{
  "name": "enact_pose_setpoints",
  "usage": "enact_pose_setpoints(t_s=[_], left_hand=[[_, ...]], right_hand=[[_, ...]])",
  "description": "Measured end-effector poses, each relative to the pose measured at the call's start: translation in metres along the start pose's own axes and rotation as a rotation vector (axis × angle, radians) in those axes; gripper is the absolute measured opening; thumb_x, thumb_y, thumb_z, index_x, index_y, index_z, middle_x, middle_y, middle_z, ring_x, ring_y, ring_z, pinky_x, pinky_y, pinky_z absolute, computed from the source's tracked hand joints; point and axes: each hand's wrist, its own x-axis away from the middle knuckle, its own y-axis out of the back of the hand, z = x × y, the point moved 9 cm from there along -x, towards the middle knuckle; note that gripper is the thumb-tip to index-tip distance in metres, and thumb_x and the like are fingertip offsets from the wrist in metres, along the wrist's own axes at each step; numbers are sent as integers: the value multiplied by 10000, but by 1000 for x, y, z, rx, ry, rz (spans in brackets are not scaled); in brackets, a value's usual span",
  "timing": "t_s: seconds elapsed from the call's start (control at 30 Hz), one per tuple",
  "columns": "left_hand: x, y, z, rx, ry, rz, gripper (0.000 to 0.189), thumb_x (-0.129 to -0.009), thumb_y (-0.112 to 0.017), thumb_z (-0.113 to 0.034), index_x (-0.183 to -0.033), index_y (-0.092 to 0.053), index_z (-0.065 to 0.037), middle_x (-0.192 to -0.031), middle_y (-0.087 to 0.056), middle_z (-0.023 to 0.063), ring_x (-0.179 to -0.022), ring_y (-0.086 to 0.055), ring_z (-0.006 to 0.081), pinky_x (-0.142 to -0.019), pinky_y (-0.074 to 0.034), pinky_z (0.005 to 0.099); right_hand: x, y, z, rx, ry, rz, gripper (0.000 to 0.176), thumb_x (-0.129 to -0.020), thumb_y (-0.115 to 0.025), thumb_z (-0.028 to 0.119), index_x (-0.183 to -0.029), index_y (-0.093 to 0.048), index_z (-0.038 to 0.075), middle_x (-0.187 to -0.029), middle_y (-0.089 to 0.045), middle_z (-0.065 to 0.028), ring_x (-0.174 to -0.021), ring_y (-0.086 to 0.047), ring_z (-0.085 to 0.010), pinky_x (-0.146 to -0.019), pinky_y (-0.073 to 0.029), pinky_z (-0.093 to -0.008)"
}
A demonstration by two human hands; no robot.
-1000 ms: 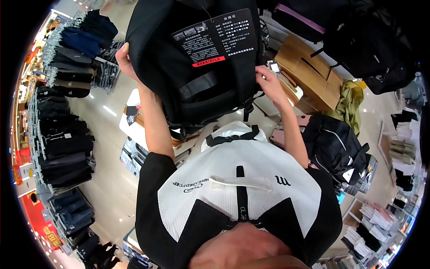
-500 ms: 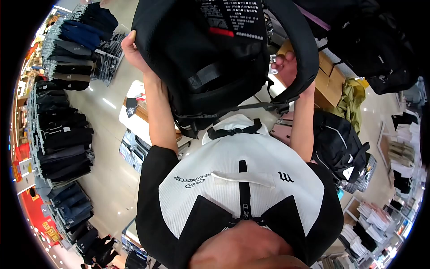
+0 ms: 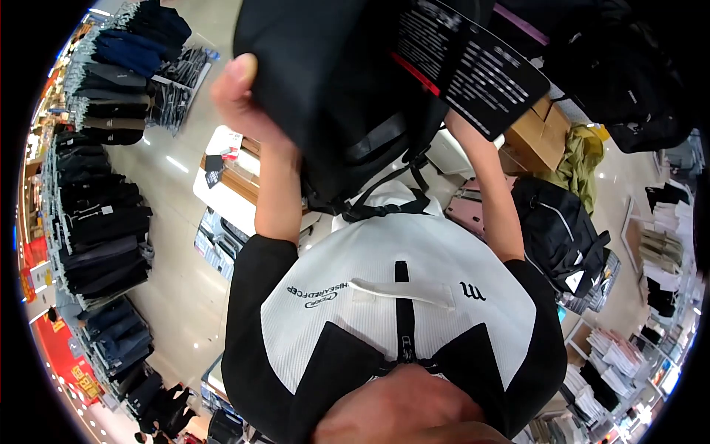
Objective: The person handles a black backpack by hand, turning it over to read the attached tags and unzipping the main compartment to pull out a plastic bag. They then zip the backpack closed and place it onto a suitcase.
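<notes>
A black backpack [image 3: 333,96] is held up in front of my chest, its lower part and dangling straps near my shirt. My left hand [image 3: 242,100] grips its left edge, thumb on the near side. A large black hang tag [image 3: 494,78] with white print and a red strip swings out on the right. My right hand [image 3: 460,127] is behind the tag and the bag; only the part by the wrist shows and its fingers are hidden.
Racks of dark clothes [image 3: 103,214] line the left. A white-topped table [image 3: 222,196] stands behind the bag. On the right are a cardboard box [image 3: 538,140], olive cloth [image 3: 580,163], a pink case [image 3: 473,207] and other black backpacks [image 3: 558,233].
The backpack has turned and tilted in my hands. Its tag has swung right and down, now covering my right hand. My left hand has shifted slightly right and down.
</notes>
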Motion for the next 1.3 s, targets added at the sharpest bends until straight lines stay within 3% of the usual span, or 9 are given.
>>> enact_pose_setpoints(t_s=[0.13, 0.2, 0.23, 0.33, 0.6, 0.87, 1.1, 1.2, 1.3], left_hand=[[-1, 33, 20, -418, -739, 57, 138, -902, -525, -143, -799, -557, -57, -787, -549, 7, -781, -527, 90, -779, -456, 246], [-11, 29, 41, -261, -325, 99, 139, -880, -553, -180, -799, -560, -67, -800, -539, -1, -801, -516, 88, -791, -440, 239], [9, -1, 57, 3, 275, 116, 166, -858, -573, -223, -770, -545, -86, -794, -530, -10, -797, -511, 90, -782, -428, 235], [31, -53, 42, -112, 301, 238, 496, -776, -540, -241, -1091, -619, 135, -930, -670, 111, -822, -615, 150, -764, -478, 241], [30, -15, 88, -83, 451, 161, 390, -810, -549, -282, -961, -638, 66, -884, -653, 69, -809, -587, 138, -767, -444, 236], [29, 1, 115, -67, 584, 151, 341, -815, -603, -326, -940, -621, -10, -924, -651, 88, -872, -604, 191, -847, -461, 281], [35, -13, 105, -144, 548, 206, 336, -787, -635, -332, -935, -613, -32, -950, -623, 76, -887, -577, 185, -849, -447, 276], [41, -26, 93, -178, 477, 254, 274, -779, -633, -334, -850, -592, -72, -879, -587, 53, -845, -547, 161, -825, -429, 267], [43, -21, 96, -175, 454, 256, 486, -786, -543, -225, -1118, -638, 116, -960, -681, 111, -874, -610, 159, -829, -450, 232]], right_hand=[[1, -21, -7, 52, -90, 20, 471, -819, -544, 9, -1287, -583, 40, -1332, -544, -196, -1258, -488, -372, -1094, -338, -486], [5, -47, -22, 51, -167, 133, 508, -879, -505, 78, -1381, -480, 0, -1391, -481, -224, -1304, -433, -391, -1125, -287, -498], [9, -74, -31, 221, -160, 274, 553, -877, -505, 120, -1412, -440, 1, -1427, -446, -219, -1340, -398, -374, -1138, -263, -492], [43, -133, -48, 303, -123, 764, 392, -781, -568, 93, -1152, -629, -16, -1202, -624, -217, -1044, -624, -363, -1002, -411, -471], [85, -165, -96, -130, -367, 785, 454, -877, -635, 250, -1309, -566, 130, -1228, -621, -208, -1066, -623, -378, -882, -508, -431], [76, -120, -94, -195, -396, 810, 194, -739, -591, 47, -883, -630, -78, -880, -657, -291, -872, -646, -433, -757, -530, -475], [74, -92, -66, -75, -87, 517, 157, -731, -586, 34, -866, -621, -39, -888, -671, -237, -850, -650, -413, -737, -544, -471], [96, -111, -88, -68, -289, 613, 158, -723, -584, 53, -840, -613, -49, -912, -666, -253, -869, -647, -419, -748, -539, -473], [102, -117, -96, -180, -471, 740, 220, -727, -591, 79, -896, -630, -57, -922, -674, -246, -909, -652, -389, -760, -527, -443]])
